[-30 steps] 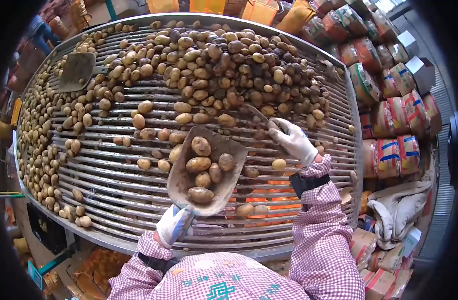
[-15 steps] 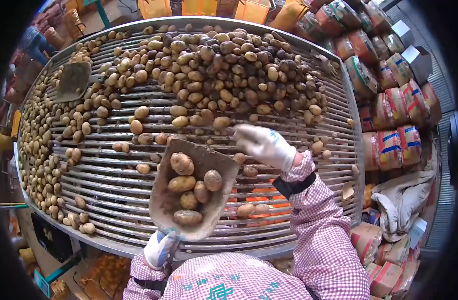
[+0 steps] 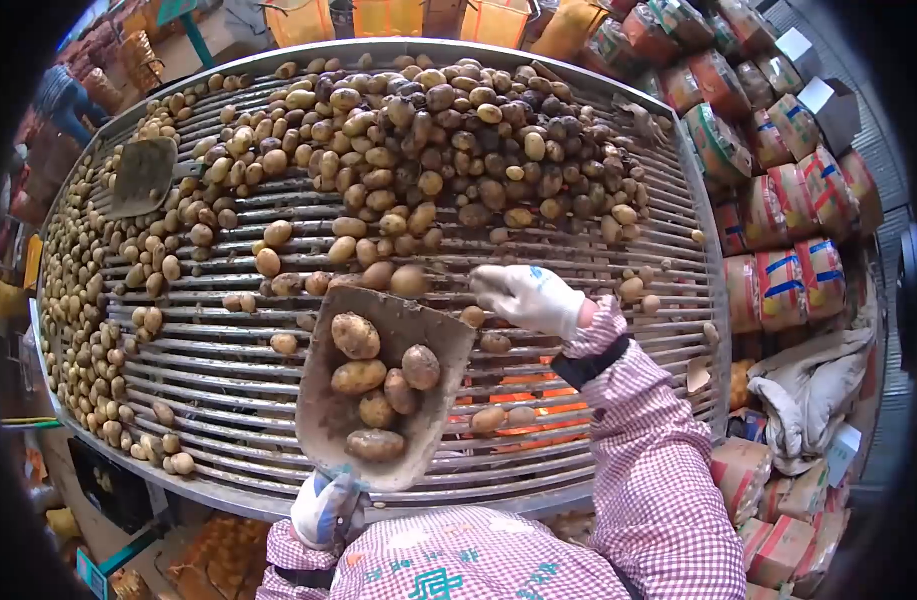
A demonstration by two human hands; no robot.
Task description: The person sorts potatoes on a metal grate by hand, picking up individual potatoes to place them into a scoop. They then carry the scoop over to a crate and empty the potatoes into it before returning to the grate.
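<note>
My left hand (image 3: 325,508), in a white and blue glove, is wrapped round the handle end of a muddy scoop (image 3: 318,415). Several potatoes (image 3: 358,376) lie in the scoop, above the slatted metal table (image 3: 228,388). My right hand (image 3: 523,298), in a white glove, is over the slats to the right of the scoop. Its fingers point left, slightly curled, and nothing shows in them. Just left of its fingertips is a slightly blurred potato (image 3: 408,281), at the end of a short row. Beyond lies a large potato heap (image 3: 458,140).
A second scoop (image 3: 143,177) rests among potatoes at the table's left. Stacked sacks (image 3: 778,285) stand along the right side, with a grey cloth (image 3: 810,400) below them. Orange bags (image 3: 388,16) line the far edge. A person (image 3: 66,100) is at the far left.
A few potatoes near the scoop's far edge have shifted left and nearer. My right hand has moved slightly nearer, its fingers still over the slats. The scoop has shifted slightly, still holding its potatoes.
</note>
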